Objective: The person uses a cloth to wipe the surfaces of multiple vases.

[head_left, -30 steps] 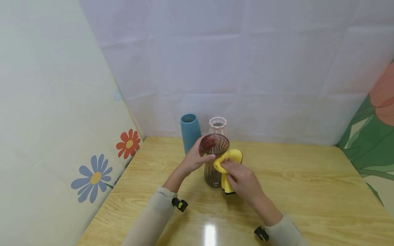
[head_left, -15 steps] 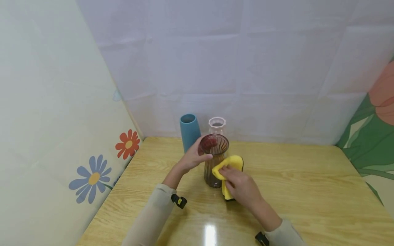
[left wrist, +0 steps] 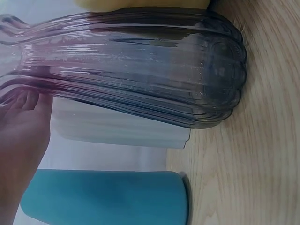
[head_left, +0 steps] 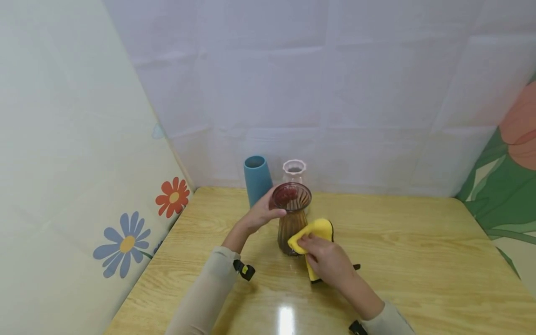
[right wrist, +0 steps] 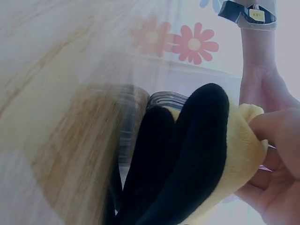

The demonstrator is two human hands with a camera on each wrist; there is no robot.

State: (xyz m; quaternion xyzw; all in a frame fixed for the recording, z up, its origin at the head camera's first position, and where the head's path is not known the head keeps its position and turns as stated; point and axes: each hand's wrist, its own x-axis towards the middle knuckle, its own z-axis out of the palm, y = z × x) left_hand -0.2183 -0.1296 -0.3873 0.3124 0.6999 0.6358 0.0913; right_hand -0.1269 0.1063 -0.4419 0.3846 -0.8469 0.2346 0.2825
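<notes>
A ribbed, tinted glass vase (head_left: 291, 223) is about upright, its base at or just above the tabletop. My left hand (head_left: 260, 216) grips it just below its wide rim, fingers behind and thumb in front. In the left wrist view the vase (left wrist: 140, 70) shows clear ribs and a darker base. My right hand (head_left: 331, 261) pinches a folded yellow cloth (head_left: 321, 228) against the vase's lower right side. The right wrist view shows the cloth's yellow face (right wrist: 241, 152) and dark reverse, with the thumb and fingers on the yellow part.
Behind the vase stand a teal vase (head_left: 257, 179), to the left, and a pale pink vase (head_left: 294, 168) with a scalloped rim. The wooden table (head_left: 418, 251) meets a white sheet (head_left: 268, 93) at the back. Flower-printed panels flank both sides.
My right hand has slid the yellow cloth down the vase's side, from near its upper part toward the base. The left hand holds the vase in nearly the same place.
</notes>
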